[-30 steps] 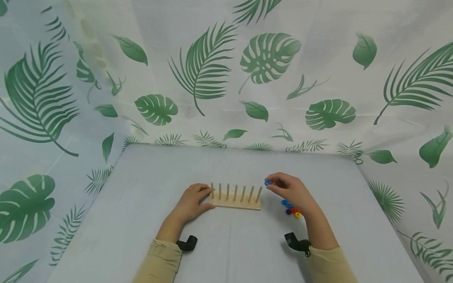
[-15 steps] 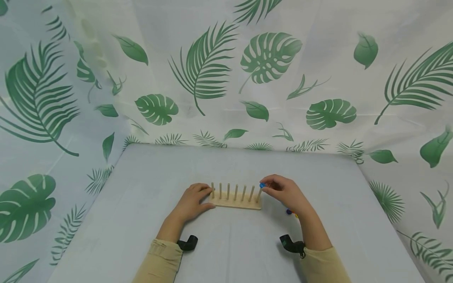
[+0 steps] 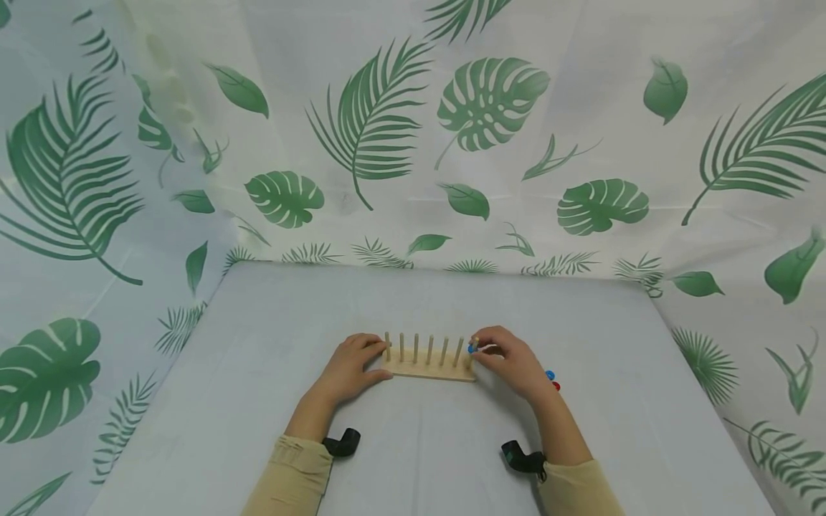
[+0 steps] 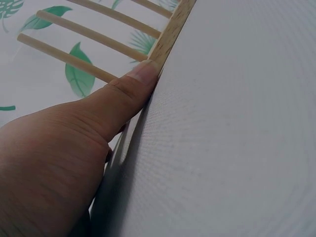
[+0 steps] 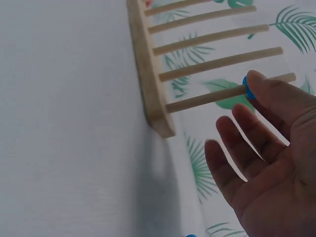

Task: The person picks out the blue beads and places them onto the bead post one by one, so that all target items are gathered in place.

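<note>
A pale wooden board point(image 3: 426, 368) with a row of upright pegs sits on the table. My left hand point(image 3: 351, 365) grips its left end, thumb point(image 4: 143, 74) along the near edge and fingers behind. At the other end, my right hand point(image 3: 513, 358) pinches a small blue ring point(image 5: 248, 88) between thumb and index finger. The ring is around the rightmost peg point(image 5: 207, 98), partway down, with the peg's tip showing beyond it. The other fingers of that hand are spread apart from the board. The remaining pegs carry no rings.
Past my right wrist lie another blue ring point(image 3: 550, 375) and a red ring point(image 3: 556, 385); the forearm hides that spot in part. Black wrist cameras point(image 3: 342, 444) stick out inward from both wrists. A leaf-printed curtain point(image 3: 400, 143) stands behind the table point(image 3: 323, 301).
My right hand has moved left and down, bringing the blue ring from beside the rightmost peg onto it. The left hand has stayed at the board's end.
</note>
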{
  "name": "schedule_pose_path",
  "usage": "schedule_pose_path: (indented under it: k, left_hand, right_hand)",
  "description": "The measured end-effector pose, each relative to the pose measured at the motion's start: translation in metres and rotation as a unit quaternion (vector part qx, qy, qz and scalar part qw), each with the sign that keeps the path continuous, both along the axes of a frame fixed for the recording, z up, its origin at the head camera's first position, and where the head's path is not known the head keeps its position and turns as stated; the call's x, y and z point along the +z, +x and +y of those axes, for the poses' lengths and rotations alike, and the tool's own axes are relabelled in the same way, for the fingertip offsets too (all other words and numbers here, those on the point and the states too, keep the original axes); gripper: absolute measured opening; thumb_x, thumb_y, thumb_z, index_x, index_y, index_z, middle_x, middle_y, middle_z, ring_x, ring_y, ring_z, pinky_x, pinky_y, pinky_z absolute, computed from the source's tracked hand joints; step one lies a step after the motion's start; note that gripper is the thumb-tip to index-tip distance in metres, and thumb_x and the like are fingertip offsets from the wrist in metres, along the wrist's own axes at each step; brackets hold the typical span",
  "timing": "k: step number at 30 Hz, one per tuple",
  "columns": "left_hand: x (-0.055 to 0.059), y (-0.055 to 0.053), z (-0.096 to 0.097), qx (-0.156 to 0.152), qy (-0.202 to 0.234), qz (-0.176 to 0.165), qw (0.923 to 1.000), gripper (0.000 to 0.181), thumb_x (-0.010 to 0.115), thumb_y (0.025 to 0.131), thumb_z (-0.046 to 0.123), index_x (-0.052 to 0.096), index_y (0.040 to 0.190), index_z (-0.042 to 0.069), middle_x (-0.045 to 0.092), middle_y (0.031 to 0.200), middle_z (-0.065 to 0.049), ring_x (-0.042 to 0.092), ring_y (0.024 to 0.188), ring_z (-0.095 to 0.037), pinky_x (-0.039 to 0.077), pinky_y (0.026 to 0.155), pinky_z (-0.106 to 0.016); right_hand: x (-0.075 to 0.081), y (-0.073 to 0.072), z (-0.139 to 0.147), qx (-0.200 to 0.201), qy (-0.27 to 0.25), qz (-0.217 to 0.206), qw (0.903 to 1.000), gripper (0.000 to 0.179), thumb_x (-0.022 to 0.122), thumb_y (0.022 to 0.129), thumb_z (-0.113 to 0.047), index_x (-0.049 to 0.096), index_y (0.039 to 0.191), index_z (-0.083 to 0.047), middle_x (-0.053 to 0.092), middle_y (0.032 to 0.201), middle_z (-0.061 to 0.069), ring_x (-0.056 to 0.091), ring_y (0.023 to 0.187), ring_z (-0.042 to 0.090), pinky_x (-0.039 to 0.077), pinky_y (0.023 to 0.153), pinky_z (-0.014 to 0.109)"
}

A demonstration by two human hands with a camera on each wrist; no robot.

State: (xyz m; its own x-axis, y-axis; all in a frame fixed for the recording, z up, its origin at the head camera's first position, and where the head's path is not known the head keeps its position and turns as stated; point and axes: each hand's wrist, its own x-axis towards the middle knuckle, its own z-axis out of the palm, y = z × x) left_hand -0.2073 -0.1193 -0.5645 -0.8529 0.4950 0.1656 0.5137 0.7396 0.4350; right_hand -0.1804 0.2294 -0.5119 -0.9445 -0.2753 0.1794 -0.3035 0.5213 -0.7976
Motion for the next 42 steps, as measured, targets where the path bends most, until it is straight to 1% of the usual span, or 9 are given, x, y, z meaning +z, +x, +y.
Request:
schedule_pose_path:
  k: [4,7,10,16,18,21,26,31,42]
  left_hand:
    - [0.000,0.000,0.000,0.002,0.000,0.001,1.0000,0.064,0.070,0.087,0.051,0.059,0.138,0.014,0.056,0.137,-0.006,0.046,0.134,-0.030,0.038,0.113,-0.050]
    - [0.000,0.000,0.000,0.003,0.003,-0.001,1.0000,0.064,0.071,0.086,0.051,0.060,0.137,0.014,0.055,0.137,-0.006,0.046,0.134,-0.031,0.037,0.113,-0.051]
    - [0.001,0.001,0.000,0.003,0.005,-0.003,1.0000,0.064,0.071,0.086,0.050,0.060,0.137,0.014,0.055,0.137,-0.006,0.046,0.134,-0.031,0.037,0.113,-0.051]
    - [0.001,0.001,0.001,0.003,0.003,-0.006,1.0000,0.065,0.071,0.086,0.051,0.059,0.138,0.014,0.055,0.137,-0.006,0.046,0.134,-0.030,0.037,0.114,-0.051]
    - [0.001,0.000,0.001,0.002,0.004,-0.005,1.0000,0.065,0.071,0.086,0.051,0.059,0.138,0.014,0.055,0.137,-0.006,0.046,0.134,-0.030,0.037,0.114,-0.051]
    - [0.002,0.000,0.001,0.002,0.004,-0.004,1.0000,0.064,0.071,0.086,0.050,0.059,0.138,0.014,0.056,0.137,-0.007,0.046,0.134,-0.030,0.038,0.113,-0.051]
    - [0.003,0.000,0.001,0.002,-0.002,-0.003,1.0000,0.064,0.071,0.086,0.051,0.059,0.138,0.014,0.056,0.137,-0.007,0.046,0.134,-0.030,0.038,0.113,-0.050]
    - [0.003,0.001,0.000,-0.001,-0.003,0.000,1.0000,0.064,0.071,0.086,0.050,0.059,0.138,0.014,0.056,0.137,-0.007,0.047,0.133,-0.031,0.038,0.113,-0.051]
    - [0.003,0.001,0.001,0.002,-0.001,-0.005,1.0000,0.064,0.070,0.087,0.051,0.058,0.139,0.015,0.056,0.137,-0.006,0.046,0.134,-0.030,0.037,0.114,-0.051]
  right_hand:
    - [-0.010,0.000,-0.001,-0.005,0.004,-0.019,0.9998,0.020,0.073,0.091,-0.019,0.066,0.110,-0.021,0.064,0.117,-0.002,0.061,0.113,0.016,0.054,0.101,0.043]
    - [-0.015,0.000,-0.001,-0.009,0.017,-0.023,0.9996,0.019,0.074,0.090,-0.018,0.066,0.107,-0.021,0.065,0.117,-0.001,0.061,0.116,0.021,0.052,0.103,0.045]
    - [-0.018,0.000,-0.002,-0.015,0.027,-0.033,0.9990,0.019,0.075,0.089,-0.017,0.066,0.105,-0.022,0.065,0.116,0.000,0.063,0.113,0.023,0.053,0.101,0.045]
    - [-0.022,0.002,-0.003,-0.030,0.040,-0.054,0.9973,0.017,0.075,0.089,-0.020,0.066,0.101,-0.027,0.065,0.113,-0.004,0.064,0.103,0.015,0.055,0.095,0.040]
    - [-0.024,0.002,-0.003,-0.032,0.045,-0.052,0.9971,0.017,0.076,0.089,-0.022,0.066,0.101,-0.028,0.065,0.113,-0.006,0.063,0.103,0.013,0.055,0.094,0.039]
    - [-0.025,0.002,-0.003,-0.034,0.049,-0.050,0.9970,0.016,0.077,0.088,-0.024,0.066,0.099,-0.028,0.064,0.113,-0.006,0.061,0.105,0.014,0.053,0.095,0.042]
    - [-0.029,0.001,-0.004,-0.035,0.066,-0.052,0.9959,0.015,0.078,0.087,-0.026,0.066,0.096,-0.027,0.064,0.116,-0.005,0.059,0.113,0.019,0.049,0.102,0.047]
    - [-0.034,-0.001,-0.004,-0.031,0.079,-0.050,0.9952,0.013,0.077,0.088,-0.026,0.065,0.094,-0.029,0.062,0.117,-0.006,0.057,0.118,0.019,0.047,0.105,0.048]
    - [-0.038,-0.001,-0.004,-0.023,0.086,-0.030,0.9956,0.013,0.076,0.089,-0.025,0.065,0.093,-0.027,0.061,0.116,-0.006,0.058,0.116,0.020,0.049,0.102,0.048]
